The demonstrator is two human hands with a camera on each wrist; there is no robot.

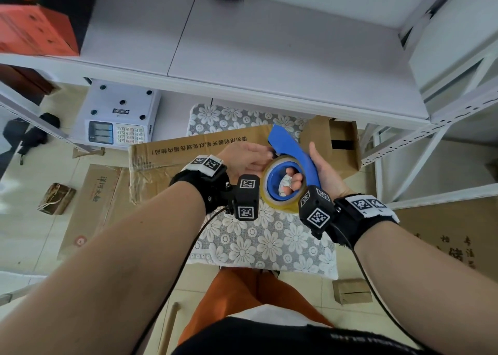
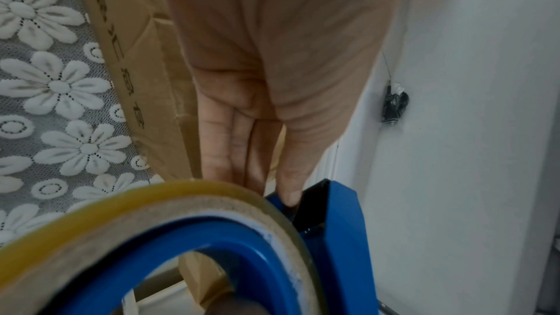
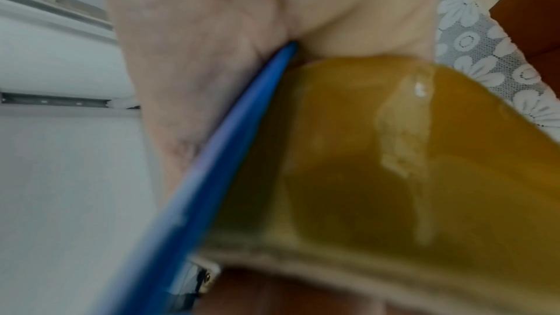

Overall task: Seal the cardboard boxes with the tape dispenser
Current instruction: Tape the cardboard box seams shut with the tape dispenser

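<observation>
Right hand grips the tape dispenser, fingers through the roll. Left hand fingers pinch at its head, frame center. Cardboard box lies just beyond.

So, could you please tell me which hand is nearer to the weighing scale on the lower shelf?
Left. The left hand is at the tape dispenser's mouth, on the side towards the weighing scale; the right hand grips the dispenser from its far side.

Tape roll blurred in the right wrist view — left hand's fingertips behind it.
</observation>
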